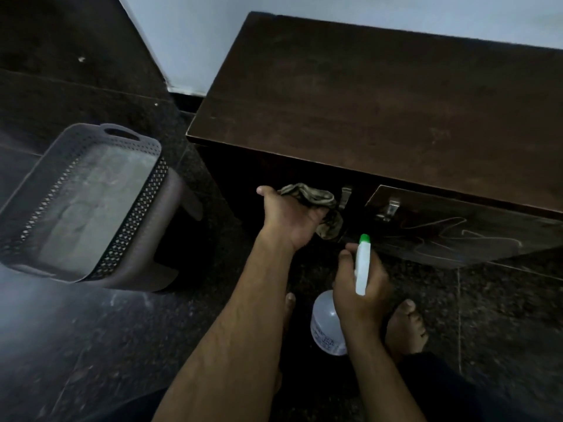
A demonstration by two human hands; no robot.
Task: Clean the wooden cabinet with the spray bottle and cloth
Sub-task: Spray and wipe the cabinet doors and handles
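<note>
One wooden cabinet, dark brown, low and rectangular, stands against a pale wall; its flat top looks dusty and streaked, and I see metal latches on the front. My left hand grips a crumpled olive cloth against the cabinet front, below the top edge. My right hand is wrapped around a spray bottle: translucent body, white head, green nozzle tip aimed at the cabinet. One grey perforated plastic basket sits left on a stool, holding nothing I can make out. Floor: dark speckled stone.
</note>
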